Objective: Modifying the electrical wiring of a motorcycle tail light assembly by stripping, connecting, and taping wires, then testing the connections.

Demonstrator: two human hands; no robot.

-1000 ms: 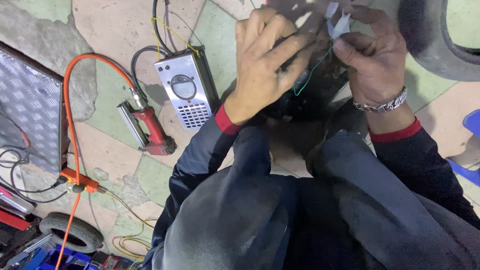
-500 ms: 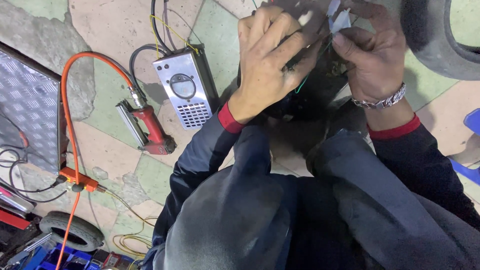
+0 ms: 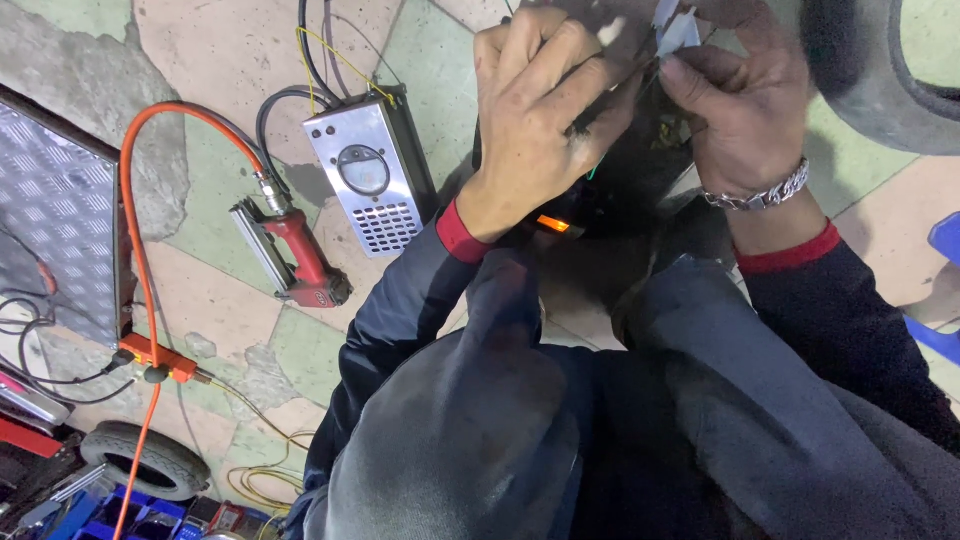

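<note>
My left hand (image 3: 535,110) is at the top centre, fingers curled around a black part (image 3: 625,175) that rests between my knees. My right hand (image 3: 745,110), with a metal bracelet on the wrist, pinches a small white connector (image 3: 678,28) with thin wires at the top edge. The two hands almost touch above the black part. A small orange light (image 3: 553,224) glows on the part just below my left wrist. Dark sleeves with red cuffs cover both arms.
On the tiled floor to the left lie a silver box with a round dial (image 3: 370,175), a red air tool (image 3: 295,255) on an orange hose (image 3: 135,220), and a chequered metal plate (image 3: 50,220). A black tyre (image 3: 880,70) sits top right, a small wheel (image 3: 140,460) bottom left.
Both hands have shifted slightly upward and closer together around the white connector. An orange light on the black part now shows below my left wrist.
</note>
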